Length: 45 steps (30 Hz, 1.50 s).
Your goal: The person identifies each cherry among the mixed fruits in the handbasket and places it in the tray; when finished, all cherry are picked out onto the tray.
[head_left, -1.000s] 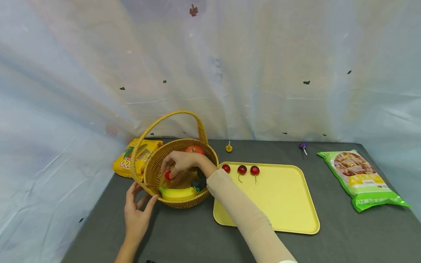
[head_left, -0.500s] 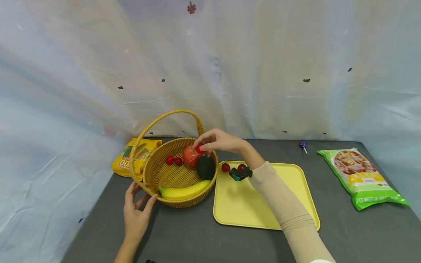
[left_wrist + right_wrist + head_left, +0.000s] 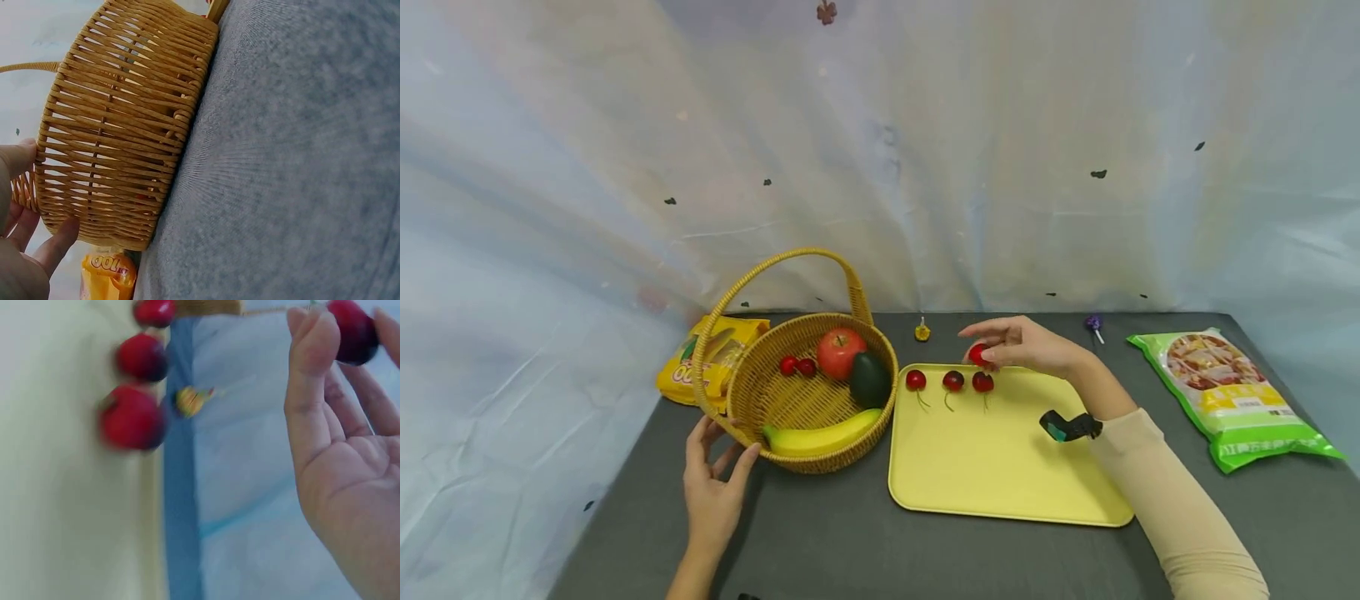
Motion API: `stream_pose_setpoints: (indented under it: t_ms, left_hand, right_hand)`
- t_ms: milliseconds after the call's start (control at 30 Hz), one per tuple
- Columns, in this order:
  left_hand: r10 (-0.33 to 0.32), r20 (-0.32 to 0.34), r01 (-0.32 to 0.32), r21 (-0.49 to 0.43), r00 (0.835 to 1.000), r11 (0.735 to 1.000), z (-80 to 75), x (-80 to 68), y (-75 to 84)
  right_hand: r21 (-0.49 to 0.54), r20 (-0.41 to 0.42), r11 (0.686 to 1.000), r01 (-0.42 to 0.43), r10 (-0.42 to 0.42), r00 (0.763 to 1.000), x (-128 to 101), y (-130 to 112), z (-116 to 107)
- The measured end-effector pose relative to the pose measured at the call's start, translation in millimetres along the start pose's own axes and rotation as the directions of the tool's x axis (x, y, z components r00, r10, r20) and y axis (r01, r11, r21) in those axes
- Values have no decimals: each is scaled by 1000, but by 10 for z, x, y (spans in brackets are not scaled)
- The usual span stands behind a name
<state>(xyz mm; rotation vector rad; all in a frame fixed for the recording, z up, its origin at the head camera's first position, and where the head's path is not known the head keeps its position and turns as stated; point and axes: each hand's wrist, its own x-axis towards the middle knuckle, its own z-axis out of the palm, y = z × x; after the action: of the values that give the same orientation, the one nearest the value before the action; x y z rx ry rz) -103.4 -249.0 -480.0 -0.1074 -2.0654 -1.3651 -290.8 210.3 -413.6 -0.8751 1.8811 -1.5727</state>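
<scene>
My right hand pinches a red cherry between thumb and fingertips, above the back edge of the yellow tray. In the right wrist view that held cherry looks dark on its underside. Three cherries with stems lie in a row on the tray, the nearest to my hand being the right-hand cherry. My left hand holds the near left rim of the wicker basket, which has a tall handle. Inside are two cherries, a red apple, a dark green avocado and a banana.
A yellow snack bag leans behind the basket's left side. At the back lie a small yellow lollipop and a purple lollipop. A green food packet occupies the right, and a pale curtain closes off the back.
My right hand has lifted the cherry out of the basket and carried it rightward to over the tray's back edge. My left hand has stayed at the basket rim.
</scene>
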Motion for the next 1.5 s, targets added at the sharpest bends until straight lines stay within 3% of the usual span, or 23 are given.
stream_pose_setpoints:
  t_ms: [167, 533, 667, 933, 1233, 1500]
  left_hand:
    - [-10, 0, 10, -3, 1000, 1000, -5, 9, 26]
    - [-11, 2, 11, 1, 1000, 1000, 1, 10, 39]
    - [-9, 4, 9, -4, 1000, 1000, 5, 10, 35]
    - [-2, 6, 2, -6, 1000, 1000, -7, 0, 33]
    - [-9, 0, 9, 10, 1000, 1000, -1, 10, 54]
    - [-5, 3, 5, 10, 1000, 1000, -4, 3, 49]
  right_hand:
    - [59, -96, 998, -28, 34, 995, -249, 191, -87]
    - [2, -241, 990, -141, 137, 961, -429, 328, -106]
    - [-31, -255, 983, -183, 169, 952, -479, 366, -111]
    - [-102, -249, 984, -147, 118, 961, -572, 475, -76]
    - [-242, -243, 960, -140, 79, 967, -534, 541, 23]
    - [-298, -307, 940, -166, 70, 949, -509, 515, 104]
